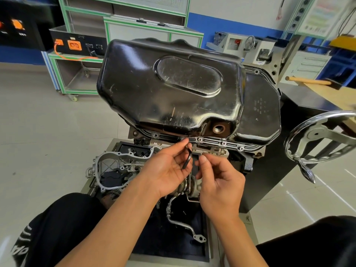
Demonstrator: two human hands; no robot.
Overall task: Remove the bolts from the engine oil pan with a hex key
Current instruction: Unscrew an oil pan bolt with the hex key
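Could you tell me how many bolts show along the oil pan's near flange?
3 bolts, in a row right of the left hand; its fingers may hide another; leftmost spot unclear.

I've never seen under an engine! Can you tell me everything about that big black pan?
The pan is glossy black metal, scuffed and scratched, bulging toward the camera with an oval pressed into it. A round open hole sits low on its near side. Its flat slotted rim carries silvery bolts along the near edge. The left hand, holding a hex key, reaches that rim.

glossy black scuffed metal oil pan [173, 89], polished chrome handwheel [319, 137], matt cast-metal cover [115, 166]
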